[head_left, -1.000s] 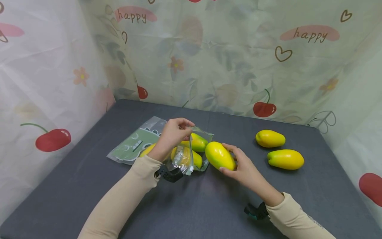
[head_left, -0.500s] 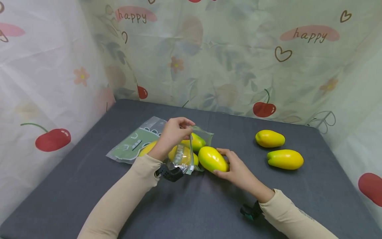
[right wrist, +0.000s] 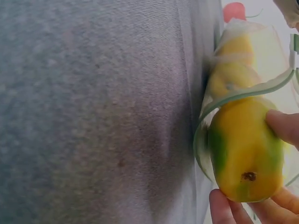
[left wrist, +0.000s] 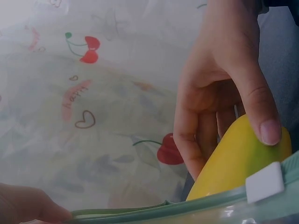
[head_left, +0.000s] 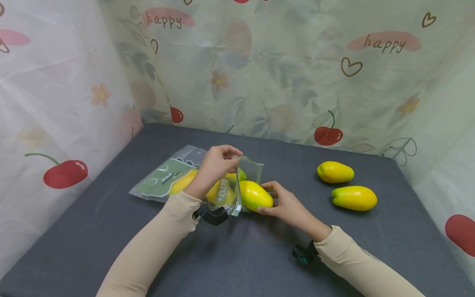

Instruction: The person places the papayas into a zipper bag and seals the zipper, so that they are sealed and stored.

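My left hand (head_left: 216,167) pinches the upper rim of a clear zip bag (head_left: 157,181) with a green printed face, keeping its mouth spread. Several yellow papayas show through the plastic; one papaya (head_left: 182,183) lies toward the bag's closed end. In my right hand (head_left: 287,206), thumb and fingers grip another yellow-green papaya (head_left: 257,196). Its far end is inside the mouth of the bag, while the blunt end with a brown stem mark (right wrist: 249,176) faces the right wrist camera. A white zip slider (left wrist: 265,182) sits on the bag's edge close beside this fruit.
Two loose papayas, a rear papaya (head_left: 335,172) and a front papaya (head_left: 355,198), lie at the right on the dark grey table (head_left: 252,264). A printed curtain (head_left: 267,82) hangs behind and at both sides. A thin cable (head_left: 406,148) lies by the back right corner.
My right hand has moved left with its papaya, from beside the bag into its mouth. The papayas inside have shifted left. My left hand holds the rim nearly still.
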`<action>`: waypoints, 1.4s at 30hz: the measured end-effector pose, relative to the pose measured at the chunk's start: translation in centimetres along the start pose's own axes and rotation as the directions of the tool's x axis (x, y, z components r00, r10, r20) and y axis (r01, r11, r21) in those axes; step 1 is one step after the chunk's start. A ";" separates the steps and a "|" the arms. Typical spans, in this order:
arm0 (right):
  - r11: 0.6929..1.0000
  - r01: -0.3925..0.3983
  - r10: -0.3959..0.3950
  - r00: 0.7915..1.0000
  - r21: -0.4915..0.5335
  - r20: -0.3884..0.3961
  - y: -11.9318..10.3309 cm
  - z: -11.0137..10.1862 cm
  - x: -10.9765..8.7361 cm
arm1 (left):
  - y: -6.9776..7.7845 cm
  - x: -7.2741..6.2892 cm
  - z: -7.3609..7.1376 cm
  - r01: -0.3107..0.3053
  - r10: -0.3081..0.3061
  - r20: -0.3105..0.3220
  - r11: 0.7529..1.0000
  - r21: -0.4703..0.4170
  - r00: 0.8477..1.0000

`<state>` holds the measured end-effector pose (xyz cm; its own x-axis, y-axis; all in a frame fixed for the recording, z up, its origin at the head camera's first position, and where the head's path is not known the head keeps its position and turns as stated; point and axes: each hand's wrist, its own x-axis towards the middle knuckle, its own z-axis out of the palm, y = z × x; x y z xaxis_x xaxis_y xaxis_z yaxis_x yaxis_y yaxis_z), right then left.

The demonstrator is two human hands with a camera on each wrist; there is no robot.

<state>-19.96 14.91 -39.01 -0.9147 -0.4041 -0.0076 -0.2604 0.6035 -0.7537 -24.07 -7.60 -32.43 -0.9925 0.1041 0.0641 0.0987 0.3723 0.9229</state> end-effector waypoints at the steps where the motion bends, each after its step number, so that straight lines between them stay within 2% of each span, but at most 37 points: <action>1: 1.000 0.005 -0.005 1.000 0.001 0.006 -0.1 0.0 0.2 | 0.0 0.0 0.0 -0.002 0.002 0.002 1.000 0.000 1.000; 10: 0.997 0.082 -0.082 0.993 0.003 0.081 -0.2 -0.2 1.3 | 0.1 0.0 -0.1 -0.003 0.003 0.012 1.000 -0.004 1.000; 17: 0.990 0.129 -0.134 0.987 0.059 0.094 -0.5 -0.2 1.9 | 0.0 0.0 -0.1 -0.024 0.024 0.018 1.000 -0.020 1.000; 27: 0.985 0.118 -0.130 0.988 0.126 0.089 -0.9 0.3 2.4 | 0.2 0.0 0.0 -0.020 0.020 0.014 1.000 -0.023 1.000; 34: 0.989 0.114 -0.122 0.990 0.099 0.075 -1.1 0.4 2.5 | 0.1 0.0 0.0 -0.015 0.016 0.014 0.999 -0.029 1.000; 38: 0.988 0.102 -0.111 0.991 0.116 0.078 -1.3 0.5 2.5 | 0.1 0.0 0.0 -0.002 0.003 0.014 0.999 -0.042 1.000; 42: 0.985 0.126 -0.137 0.986 0.114 0.096 -1.5 0.6 2.4 | 0.2 -0.1 0.0 0.012 -0.012 0.013 0.999 -0.036 1.000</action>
<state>-21.60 12.64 -38.33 -0.8364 -0.5471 0.0326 -0.3365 0.4655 -0.8186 -24.00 -7.55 -32.24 -0.9926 0.1116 0.0484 0.0839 0.3397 0.9368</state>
